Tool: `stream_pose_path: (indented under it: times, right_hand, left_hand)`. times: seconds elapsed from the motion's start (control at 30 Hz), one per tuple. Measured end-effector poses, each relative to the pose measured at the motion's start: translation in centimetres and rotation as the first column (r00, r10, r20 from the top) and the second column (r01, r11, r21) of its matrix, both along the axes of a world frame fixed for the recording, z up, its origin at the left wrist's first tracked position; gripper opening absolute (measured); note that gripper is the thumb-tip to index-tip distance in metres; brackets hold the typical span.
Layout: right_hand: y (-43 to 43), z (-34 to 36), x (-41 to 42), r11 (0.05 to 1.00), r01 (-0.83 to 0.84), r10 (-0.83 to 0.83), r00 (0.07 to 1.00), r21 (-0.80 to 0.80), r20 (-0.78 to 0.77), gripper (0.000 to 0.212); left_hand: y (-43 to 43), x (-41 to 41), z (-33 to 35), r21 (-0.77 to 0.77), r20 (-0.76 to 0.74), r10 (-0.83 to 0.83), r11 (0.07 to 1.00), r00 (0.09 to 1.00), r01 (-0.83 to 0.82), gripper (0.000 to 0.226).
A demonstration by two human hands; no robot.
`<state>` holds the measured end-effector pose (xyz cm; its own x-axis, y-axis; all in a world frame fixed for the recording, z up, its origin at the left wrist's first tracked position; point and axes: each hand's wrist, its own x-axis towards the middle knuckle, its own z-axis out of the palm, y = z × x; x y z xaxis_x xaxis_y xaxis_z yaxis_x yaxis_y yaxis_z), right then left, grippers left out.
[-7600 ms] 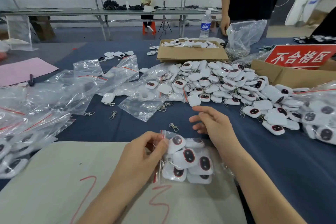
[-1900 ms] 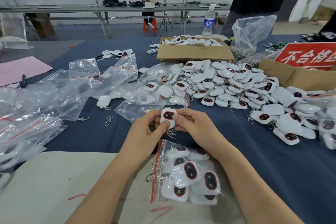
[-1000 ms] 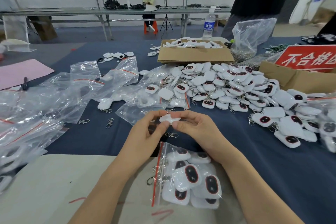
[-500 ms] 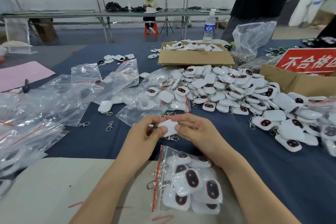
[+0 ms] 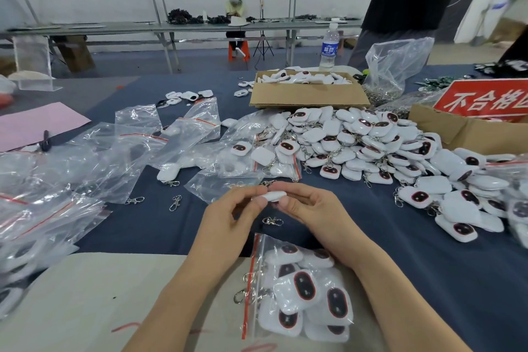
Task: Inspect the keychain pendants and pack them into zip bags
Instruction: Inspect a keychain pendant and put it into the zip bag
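My left hand [image 5: 233, 218] and my right hand [image 5: 310, 210] pinch one white keychain pendant [image 5: 275, 196] between them, above the blue tablecloth. I see the pendant edge-on, and its metal clasp [image 5: 273, 220] hangs below. Under my wrists lies a zip bag [image 5: 297, 291] with a red seal strip, holding several white pendants with dark oval faces. A large heap of loose pendants [image 5: 363, 143] spreads across the cloth ahead and to the right.
Empty zip bags [image 5: 94, 157] cover the left side. Loose clasps [image 5: 175, 203] lie on the cloth. A cardboard box of pendants [image 5: 308, 94], a water bottle [image 5: 329, 48], a clear sack [image 5: 397, 66] and a box with a red sign [image 5: 483, 100] stand behind. A person stands at the far right.
Earlier I pressed the filled bag down and reached toward the heap. Since then both hands hold one pendant and have turned it from face-up to edge-on.
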<state>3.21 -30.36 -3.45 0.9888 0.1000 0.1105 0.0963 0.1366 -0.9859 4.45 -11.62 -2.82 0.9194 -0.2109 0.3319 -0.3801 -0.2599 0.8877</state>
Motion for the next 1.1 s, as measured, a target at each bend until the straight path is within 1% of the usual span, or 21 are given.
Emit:
stream_pose_path:
  times: [0.1, 0.2, 0.3, 0.53, 0.73, 0.8, 0.87, 0.9, 0.97, 1.03, 1.07, 1.1]
  right_hand:
    - [0.2, 0.1, 0.0, 0.999, 0.023, -0.023, 1.000, 0.022, -0.010, 0.020]
    - [0.4, 0.1, 0.1, 1.000, 0.023, -0.023, 1.000, -0.005, -0.001, 0.008]
    - [0.4, 0.1, 0.1, 0.994, 0.043, -0.039, 0.998, -0.099, 0.040, 0.010]
    - [0.2, -0.3, 0.4, 0.982, 0.054, -0.043, 0.997, -0.179, 0.066, 0.017]
    - [0.4, -0.1, 0.5, 0.974, 0.050, -0.037, 0.997, -0.220, 0.063, 0.011]
    - [0.6, 0.2, 0.4, 0.964, 0.041, -0.024, 0.998, -0.262, 0.066, 0.010]
    - [0.5, 0.8, 0.1, 0.930, 0.036, -0.012, 0.998, -0.366, 0.067, 0.015]
    - [0.3, 1.1, -0.1, 0.895, 0.030, -0.002, 0.998, -0.446, 0.065, 0.017]
    - [-0.2, 1.8, -0.5, 0.782, -0.026, 0.056, 0.998, -0.623, 0.028, 0.016]
    - [-0.4, 2.4, -1.0, 0.664, -0.107, 0.105, 0.993, -0.740, -0.049, 0.018]
    - [-0.4, 2.5, -1.2, 0.631, -0.134, 0.114, 0.990, -0.764, -0.079, 0.022]
    - [-0.2, 2.7, -1.4, 0.620, -0.153, 0.119, 0.988, -0.770, -0.100, 0.024]
  left_hand:
    - [0.0, 0.1, 0.0, -0.084, -0.068, -0.008, 0.996, 0.998, 0.002, 0.017]
    - [0.0, 0.1, 0.0, -0.109, -0.075, 0.005, 0.994, 0.997, -0.013, 0.017]
    - [0.0, 0.1, 0.0, -0.107, -0.082, 0.016, 0.994, 0.996, -0.025, 0.018]
    - [0.1, 0.1, 0.2, -0.106, -0.090, 0.036, 0.993, 0.995, -0.045, 0.018]
    - [0.0, -0.4, 0.5, -0.053, -0.049, 0.094, 0.994, 0.994, -0.096, 0.018]
    - [0.6, -0.8, 0.9, -0.002, -0.029, 0.111, 0.994, 0.993, -0.111, 0.021]
    - [1.7, -1.1, 1.3, 0.095, -0.038, 0.125, 0.988, 0.991, -0.121, 0.021]
    - [2.4, -1.4, 1.4, 0.148, -0.052, 0.138, 0.981, 0.989, -0.129, 0.020]
    - [3.9, -2.3, 1.5, 0.213, -0.090, 0.170, 0.966, 0.981, -0.148, 0.018]
    - [5.3, -3.6, 1.3, 0.232, -0.143, 0.195, 0.960, 0.970, -0.159, 0.019]
    - [5.7, -4.3, 1.3, 0.229, -0.180, 0.196, 0.961, 0.964, -0.153, 0.019]
    - [6.1, -4.9, 1.2, 0.221, -0.219, 0.185, 0.966, 0.958, -0.136, 0.020]
